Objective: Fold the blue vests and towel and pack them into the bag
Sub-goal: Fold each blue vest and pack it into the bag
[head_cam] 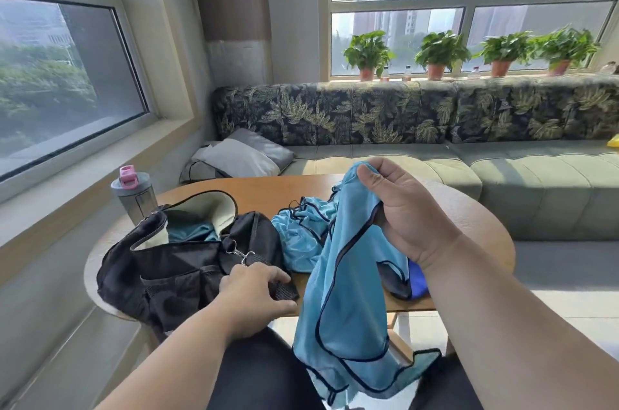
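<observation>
There is one view only, from a wide-angle camera worn on the person's head, so no second view shares the scene. It looks forward and down across the lap to the tabletop (261,190), which fills the middle of the picture at close range. Both forearms enter from the bottom edge, the left hand (253,292) low and near, the right hand (407,208) raised closer to the lens and looking large. Beyond the tabletop the view reaches the sofa (435,115) and the windows (469,4) behind it, well apart from the camera. The wide lens bends straight frames near the picture's edges.
</observation>
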The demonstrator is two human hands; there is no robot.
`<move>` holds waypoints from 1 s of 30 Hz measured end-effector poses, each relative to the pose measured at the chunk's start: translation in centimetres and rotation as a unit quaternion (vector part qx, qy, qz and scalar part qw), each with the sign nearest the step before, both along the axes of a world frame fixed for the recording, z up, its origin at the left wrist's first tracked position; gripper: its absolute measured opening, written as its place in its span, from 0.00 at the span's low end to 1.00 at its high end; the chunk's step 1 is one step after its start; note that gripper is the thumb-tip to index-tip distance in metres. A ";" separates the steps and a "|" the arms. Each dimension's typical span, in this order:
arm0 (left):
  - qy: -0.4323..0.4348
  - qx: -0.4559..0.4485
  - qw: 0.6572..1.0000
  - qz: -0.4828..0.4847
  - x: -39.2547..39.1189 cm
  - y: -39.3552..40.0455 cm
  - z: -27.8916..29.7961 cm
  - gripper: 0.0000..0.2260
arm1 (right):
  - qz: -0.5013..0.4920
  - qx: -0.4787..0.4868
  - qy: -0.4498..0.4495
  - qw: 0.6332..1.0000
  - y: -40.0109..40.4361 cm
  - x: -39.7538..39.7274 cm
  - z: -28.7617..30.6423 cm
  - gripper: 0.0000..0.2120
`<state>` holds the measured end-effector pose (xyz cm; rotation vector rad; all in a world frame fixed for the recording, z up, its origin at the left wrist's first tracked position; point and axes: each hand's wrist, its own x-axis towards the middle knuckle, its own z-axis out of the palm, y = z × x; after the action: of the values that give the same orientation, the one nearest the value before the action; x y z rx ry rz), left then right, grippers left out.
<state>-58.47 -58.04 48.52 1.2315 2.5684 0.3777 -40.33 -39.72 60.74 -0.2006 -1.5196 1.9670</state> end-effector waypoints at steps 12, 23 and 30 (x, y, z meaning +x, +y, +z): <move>0.015 0.082 0.996 0.012 2.0 2.3 -3.0 0.12 | 0.016 -0.013 0.080 0.997 0.4 0.3 1.2 0.09; -0.491 0.470 0.729 0.078 2.1 1.4 9.3 0.14 | -0.184 0.264 -0.286 0.903 1.6 0.0 -2.9 0.15; -0.567 0.485 0.662 0.071 2.5 1.7 10.9 0.21 | 0.047 0.262 -0.268 0.926 -2.8 -1.3 -3.7 0.20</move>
<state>-56.01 -56.31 59.42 0.5354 1.2238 1.9602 -41.68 -42.52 56.99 -0.4676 -2.3883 1.5613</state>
